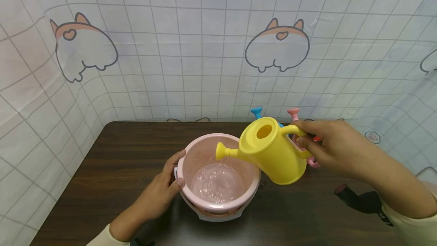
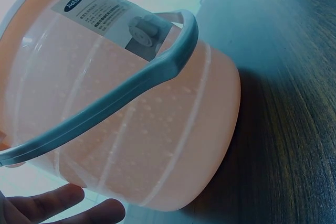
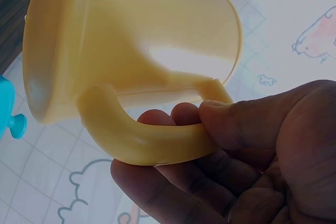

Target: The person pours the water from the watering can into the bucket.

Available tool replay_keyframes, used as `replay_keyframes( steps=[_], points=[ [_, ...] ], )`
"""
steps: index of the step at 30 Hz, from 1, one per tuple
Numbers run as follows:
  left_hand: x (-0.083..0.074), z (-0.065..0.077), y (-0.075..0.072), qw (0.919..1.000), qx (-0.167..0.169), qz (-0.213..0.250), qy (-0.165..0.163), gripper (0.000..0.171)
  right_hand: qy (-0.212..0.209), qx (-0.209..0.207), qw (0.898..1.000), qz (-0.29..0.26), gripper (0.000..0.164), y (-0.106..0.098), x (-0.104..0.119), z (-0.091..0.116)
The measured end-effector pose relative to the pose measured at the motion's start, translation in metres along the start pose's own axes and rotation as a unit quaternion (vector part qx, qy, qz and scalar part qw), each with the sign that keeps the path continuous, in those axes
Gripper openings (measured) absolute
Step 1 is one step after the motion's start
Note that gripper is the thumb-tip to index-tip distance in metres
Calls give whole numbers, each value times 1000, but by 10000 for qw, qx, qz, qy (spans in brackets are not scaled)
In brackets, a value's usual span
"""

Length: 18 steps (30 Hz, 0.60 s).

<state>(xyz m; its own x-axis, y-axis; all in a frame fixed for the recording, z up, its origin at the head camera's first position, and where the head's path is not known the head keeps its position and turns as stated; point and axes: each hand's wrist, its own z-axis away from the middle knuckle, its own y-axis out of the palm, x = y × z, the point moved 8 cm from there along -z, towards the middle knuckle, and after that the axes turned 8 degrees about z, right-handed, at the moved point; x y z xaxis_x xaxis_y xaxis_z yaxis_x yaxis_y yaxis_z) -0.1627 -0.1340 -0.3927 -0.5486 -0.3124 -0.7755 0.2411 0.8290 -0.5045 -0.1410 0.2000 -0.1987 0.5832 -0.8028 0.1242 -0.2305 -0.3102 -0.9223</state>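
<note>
A yellow watering can (image 1: 273,151) is tilted to the left, its spout over a pale pink bucket (image 1: 191,196). My right hand (image 1: 327,147) grips the can's handle, with fingers and thumb around it in the right wrist view. Rippling water (image 1: 216,185) lies in the bucket below the spout. My left hand (image 1: 158,193) holds the bucket's left rim, index fingertip and thumb at its edge. In the left wrist view the bucket's grey-blue handle (image 2: 105,114) hangs against its side, below a label (image 2: 113,22); two fingers extend near the wall.
Behind the yellow can stand a blue watering can (image 1: 257,112) and a pink watering can (image 1: 293,113), both mostly hidden. The dark wooden table (image 1: 112,162) ends at a white grid-patterned curtain (image 1: 191,56) with cartoon dogs on it.
</note>
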Motion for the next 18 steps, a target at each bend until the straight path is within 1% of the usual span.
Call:
replay_keyframes(
  steps=[18],
  points=[
    [-2,1,-1,10000,-46,-72,-51,62,26,101,9999,21,29,-1,2,0]
  ],
)
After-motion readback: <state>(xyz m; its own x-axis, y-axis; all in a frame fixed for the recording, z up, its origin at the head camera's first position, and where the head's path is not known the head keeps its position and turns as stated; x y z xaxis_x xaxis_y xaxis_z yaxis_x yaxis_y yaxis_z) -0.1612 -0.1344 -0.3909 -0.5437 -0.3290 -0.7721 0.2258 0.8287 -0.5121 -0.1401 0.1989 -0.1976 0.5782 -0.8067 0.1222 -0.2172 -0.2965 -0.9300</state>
